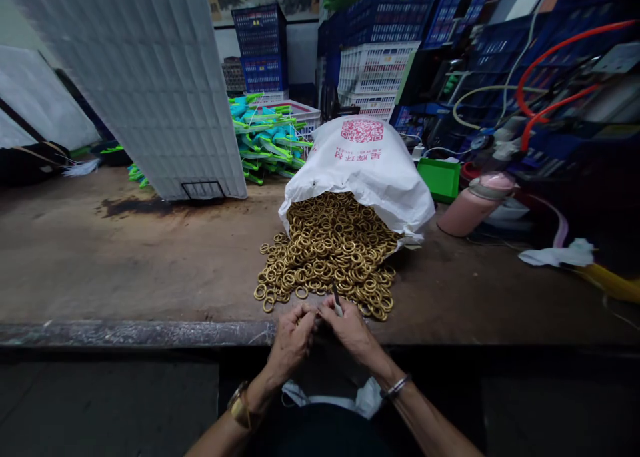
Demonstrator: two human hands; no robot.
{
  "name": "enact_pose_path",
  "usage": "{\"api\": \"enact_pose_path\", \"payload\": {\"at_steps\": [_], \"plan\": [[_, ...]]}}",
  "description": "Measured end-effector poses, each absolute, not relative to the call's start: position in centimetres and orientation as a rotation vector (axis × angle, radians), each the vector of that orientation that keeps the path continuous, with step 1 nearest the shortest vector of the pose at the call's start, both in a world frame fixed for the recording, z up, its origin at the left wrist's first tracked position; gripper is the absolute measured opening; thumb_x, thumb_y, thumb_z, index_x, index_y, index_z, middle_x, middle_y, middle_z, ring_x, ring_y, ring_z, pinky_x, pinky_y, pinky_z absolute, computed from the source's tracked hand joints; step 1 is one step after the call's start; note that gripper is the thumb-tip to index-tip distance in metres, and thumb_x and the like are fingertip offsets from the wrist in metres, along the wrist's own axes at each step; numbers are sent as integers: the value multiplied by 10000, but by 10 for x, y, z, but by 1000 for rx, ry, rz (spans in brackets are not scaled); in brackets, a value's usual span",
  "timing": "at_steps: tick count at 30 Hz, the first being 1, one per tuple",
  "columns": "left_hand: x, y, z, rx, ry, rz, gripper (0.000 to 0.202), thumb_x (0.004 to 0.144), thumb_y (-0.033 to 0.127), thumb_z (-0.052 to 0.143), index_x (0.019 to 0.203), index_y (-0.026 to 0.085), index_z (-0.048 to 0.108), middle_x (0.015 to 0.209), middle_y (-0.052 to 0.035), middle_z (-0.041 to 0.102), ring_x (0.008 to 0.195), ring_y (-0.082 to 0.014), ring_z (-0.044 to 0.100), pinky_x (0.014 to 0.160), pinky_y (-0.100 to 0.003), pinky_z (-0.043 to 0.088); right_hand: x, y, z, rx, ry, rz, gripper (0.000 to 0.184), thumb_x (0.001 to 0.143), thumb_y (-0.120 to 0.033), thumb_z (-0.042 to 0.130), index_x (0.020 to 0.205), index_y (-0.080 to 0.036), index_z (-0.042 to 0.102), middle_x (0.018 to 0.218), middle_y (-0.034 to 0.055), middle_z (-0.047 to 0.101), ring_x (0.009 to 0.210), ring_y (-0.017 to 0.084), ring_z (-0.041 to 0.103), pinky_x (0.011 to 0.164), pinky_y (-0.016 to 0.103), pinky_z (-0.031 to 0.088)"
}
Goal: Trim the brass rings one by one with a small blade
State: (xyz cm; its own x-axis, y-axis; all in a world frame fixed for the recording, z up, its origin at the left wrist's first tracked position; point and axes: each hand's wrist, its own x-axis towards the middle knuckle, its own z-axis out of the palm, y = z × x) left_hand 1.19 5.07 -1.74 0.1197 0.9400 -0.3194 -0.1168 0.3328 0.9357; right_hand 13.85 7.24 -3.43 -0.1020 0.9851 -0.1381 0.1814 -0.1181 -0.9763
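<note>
Both my hands meet in front of the pile at the table's front edge, fingertips close together. My left hand (294, 337) is closed in a pinch, with a bit of brass colour showing between the fingers, seemingly a brass ring. Closed around a slim tool (337, 299) with a dark, narrow upper end is my right hand (353, 330); the fingers hide the tool's lower part. Just beyond them lies a heap of brass rings (330, 257), spilling from the mouth of a white woven sack (360, 163) with red print that rests on its side.
Left of the sack, a tall white ribbed panel (145, 90) stands on the wooden table (125, 263), near green and blue plastic pieces (270, 137). To the right are a pink bottle (475, 203), a green tray (440, 179) and orange hoses (530, 90). Stacked crates (380, 70) stand behind.
</note>
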Motion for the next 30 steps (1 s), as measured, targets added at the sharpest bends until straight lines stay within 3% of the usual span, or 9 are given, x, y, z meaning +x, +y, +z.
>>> {"api": "enact_pose_path", "payload": {"at_steps": [16, 21, 24, 26, 30], "plan": [[10, 47, -21, 924, 1116, 870, 322, 757, 471, 511, 652, 170, 460, 418, 85, 384, 333, -34, 303, 332, -139, 233, 142, 71, -22, -1408, -1500, 1230, 174, 746, -340, 454, 674, -183, 478, 613, -40, 450, 591, 106, 407, 575, 222, 334], [10, 49, -24, 879, 1120, 907, 303, 738, 468, 530, 676, 182, 456, 459, 84, 403, 344, -38, 307, 330, -142, 232, 145, 66, -34, -1495, -1689, 967, 202, 820, -299, 348, 749, -192, 503, 638, -11, 512, 593, 124, 459, 570, 234, 327], [10, 50, -22, 905, 1131, 934, 306, 731, 460, 535, 651, 180, 443, 472, 82, 400, 363, -38, 311, 349, -148, 236, 145, 60, -37, -1516, -1969, 814, 161, 753, -153, 368, 798, -195, 517, 676, 10, 562, 623, 139, 496, 575, 241, 310], [10, 49, -20, 949, 1133, 963, 304, 738, 452, 530, 644, 176, 443, 463, 84, 384, 375, -39, 313, 370, -152, 241, 144, 56, -37, -1538, -2094, 760, 239, 677, -80, 379, 836, -194, 517, 689, 16, 585, 633, 145, 514, 569, 242, 300], [10, 49, -21, 994, 1137, 987, 275, 759, 424, 508, 661, 174, 449, 459, 87, 362, 384, -43, 301, 381, -159, 233, 143, 54, -34, -1604, -2192, 695, 317, 624, -38, 373, 872, -186, 504, 711, 24, 610, 644, 152, 535, 557, 245, 283]]}}
